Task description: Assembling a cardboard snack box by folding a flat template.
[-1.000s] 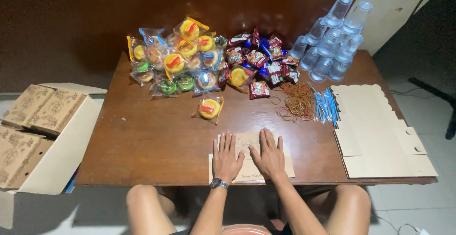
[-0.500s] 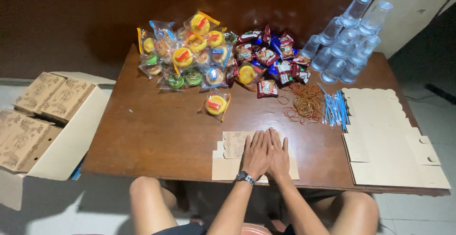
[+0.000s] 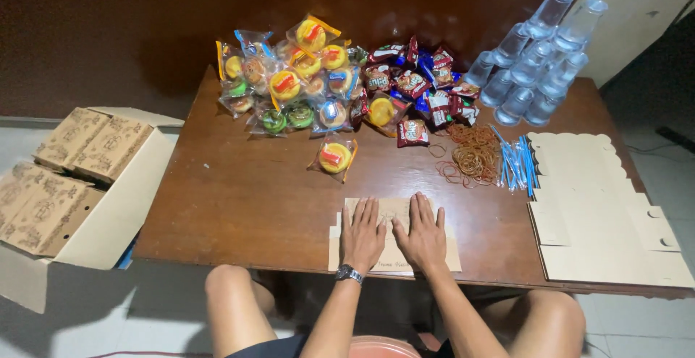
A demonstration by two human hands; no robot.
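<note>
**Both palms flat on the cardboard blank**

From where I watch, the fingers (image 3: 360, 217) of the left hand (image 3: 362, 238) lie spread and straight, gripping nothing, pressed flat on a flat cardboard blank (image 3: 394, 236) at the near edge of the surface (image 3: 239, 199). The right hand (image 3: 422, 236) sits beside it in the same way, fingers extended, thumbs nearly meeting. I judge this as pressing the sheet down to keep it flat, not holding it. A watch (image 3: 349, 274) rides on the left wrist.

Beyond the hands, a single wrapped yellow cake (image 3: 334, 157) lies apart from the main heap of wrapped cakes (image 3: 289, 86) at the far edge. Just right of that heap is a pile of small red and blue snack packets (image 3: 420, 86), then a tangle of rubber bands (image 3: 474, 157) and a bunch of blue straws (image 3: 517, 164) close together. Sealed clear water cups (image 3: 536, 57) are stacked at the far right corner. A stack of unfolded box blanks (image 3: 601, 213) covers the right end, within easy reach. On the floor to the left, an open carton (image 3: 108, 220) holds finished printed boxes (image 3: 69, 166).
</note>
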